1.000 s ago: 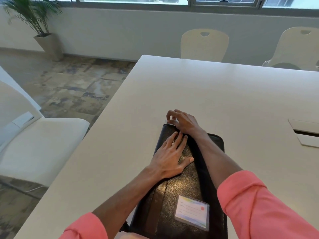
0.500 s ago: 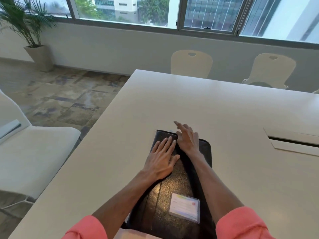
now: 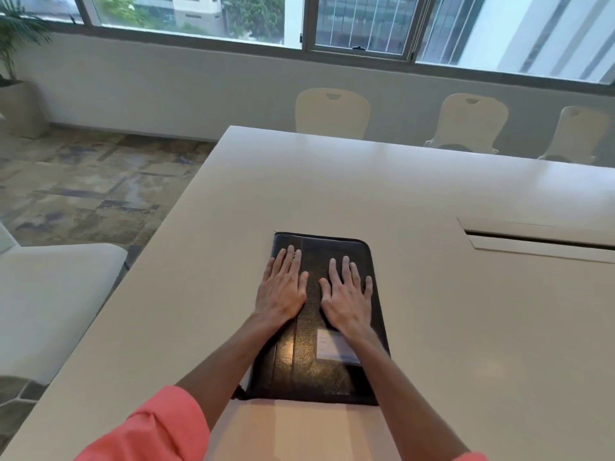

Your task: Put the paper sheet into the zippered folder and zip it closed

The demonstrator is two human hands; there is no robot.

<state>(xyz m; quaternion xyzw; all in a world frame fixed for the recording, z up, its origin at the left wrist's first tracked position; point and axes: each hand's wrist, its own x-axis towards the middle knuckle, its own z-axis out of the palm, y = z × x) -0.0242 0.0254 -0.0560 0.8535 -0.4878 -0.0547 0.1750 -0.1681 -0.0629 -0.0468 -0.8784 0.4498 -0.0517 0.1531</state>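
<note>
Counting first, I see one black zippered folder (image 3: 319, 361), one white table (image 3: 449, 311), two hands, three pale chairs along the far side of the table, one white seat (image 3: 50, 301) at my left, and one potted plant (image 3: 13, 61) in the far left corner. My left hand (image 3: 281, 291) lies palm down on the folder's left part, its fingers (image 3: 289, 261) stretched out flat and close together, pointing away from me; its outer edge reaches the folder's left border. My right hand (image 3: 347, 301) lies palm down beside it on the folder's right part, fingers extended and slightly spread. Neither hand grips anything; both simply press flat on the cover, their thumbs near one another but apart. The folder lies flat on the table near the close edge, long side running away from me, lid down, directly under both palms, with its far end showing beyond the fingertips. A pale label (image 3: 332, 349) sits on the cover just behind my right wrist, partly hidden by it. No sheet shows outside the folder. The zip appears drawn shut along the far and right edges, though the near left corner is too dark for me to be sure. A coral sleeve (image 3: 159, 427) covers my left forearm.
</note>
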